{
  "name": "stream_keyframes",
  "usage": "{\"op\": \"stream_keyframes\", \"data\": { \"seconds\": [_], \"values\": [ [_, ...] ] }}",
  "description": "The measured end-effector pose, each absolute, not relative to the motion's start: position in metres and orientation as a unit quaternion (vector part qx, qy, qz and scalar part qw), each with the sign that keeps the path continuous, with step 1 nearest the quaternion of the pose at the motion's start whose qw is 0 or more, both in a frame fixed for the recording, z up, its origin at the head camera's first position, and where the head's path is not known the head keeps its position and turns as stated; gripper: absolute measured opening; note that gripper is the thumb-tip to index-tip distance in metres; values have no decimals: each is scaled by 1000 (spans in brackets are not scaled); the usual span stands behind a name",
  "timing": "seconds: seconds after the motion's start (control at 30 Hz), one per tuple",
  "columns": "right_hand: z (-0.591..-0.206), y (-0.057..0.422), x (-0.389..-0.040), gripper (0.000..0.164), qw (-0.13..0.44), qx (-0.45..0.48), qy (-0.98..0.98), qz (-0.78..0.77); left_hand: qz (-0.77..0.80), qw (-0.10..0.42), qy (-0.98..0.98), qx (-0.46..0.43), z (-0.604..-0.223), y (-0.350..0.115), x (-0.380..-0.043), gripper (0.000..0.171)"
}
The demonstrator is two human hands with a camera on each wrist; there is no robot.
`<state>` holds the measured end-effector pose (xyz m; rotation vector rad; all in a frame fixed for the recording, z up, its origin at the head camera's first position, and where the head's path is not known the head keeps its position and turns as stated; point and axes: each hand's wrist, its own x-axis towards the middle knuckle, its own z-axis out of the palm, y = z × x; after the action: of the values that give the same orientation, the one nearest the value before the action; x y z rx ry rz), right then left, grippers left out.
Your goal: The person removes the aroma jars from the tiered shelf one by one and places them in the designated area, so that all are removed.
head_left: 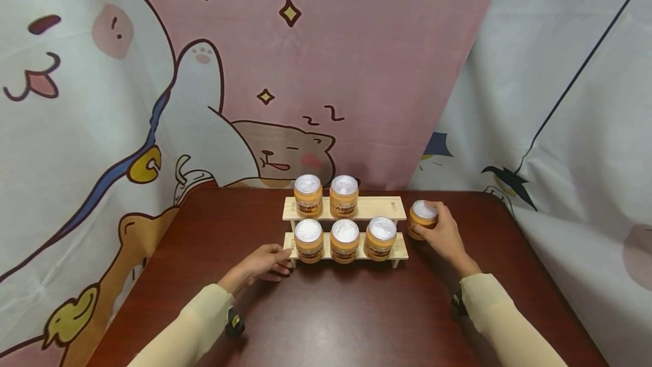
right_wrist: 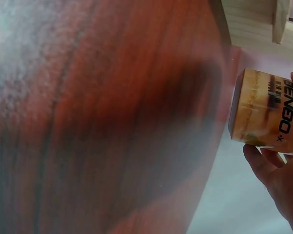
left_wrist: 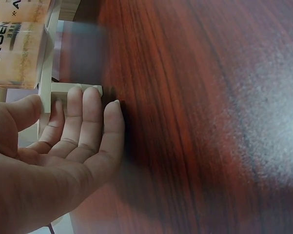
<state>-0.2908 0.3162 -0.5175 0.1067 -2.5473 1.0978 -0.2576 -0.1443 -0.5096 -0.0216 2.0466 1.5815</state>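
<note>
A two-tier wooden rack [head_left: 379, 208] stands on the dark table, with two orange jars on its upper board and three on the lower one. All have silvery lids and black lettering. My left hand [head_left: 266, 262] holds the left end of the lower board; the left wrist view has the thumb [left_wrist: 28, 111] on the board's edge and the fingers curled by a rack leg [left_wrist: 63, 88]. To the right of the rack my right hand [head_left: 442, 235] grips another orange jar [head_left: 424, 214] by its sides. That jar's lettered side [right_wrist: 268, 109] shows in the right wrist view.
The reddish-brown table [head_left: 336, 310] runs back to a cartoon-printed curtain [head_left: 367, 72]. More printed cloth [head_left: 586, 146] hangs along the right side. On the upper board, bare wood shows to the right of its two jars.
</note>
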Motion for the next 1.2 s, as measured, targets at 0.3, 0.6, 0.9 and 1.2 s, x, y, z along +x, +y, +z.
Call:
{"op": "stream_keyframes", "data": {
  "seconds": [0.3, 0.6, 0.9, 1.2],
  "values": [
    [-532, 315, -292, 65, 179, 31, -904, 386, 585, 273, 764, -11, -509, -144, -257, 29],
    [-537, 314, -293, 66, 193, 31, -901, 387, 582, 272, 767, -9, -509, -144, -257, 31],
    [-537, 313, -292, 66, 194, 32, -898, 394, 582, 273, 766, -10, -507, -144, -257, 30],
    [-538, 314, -291, 66, 191, 39, -898, 394, 583, 275, 764, -11, -507, -143, -256, 30]
  ]
}}
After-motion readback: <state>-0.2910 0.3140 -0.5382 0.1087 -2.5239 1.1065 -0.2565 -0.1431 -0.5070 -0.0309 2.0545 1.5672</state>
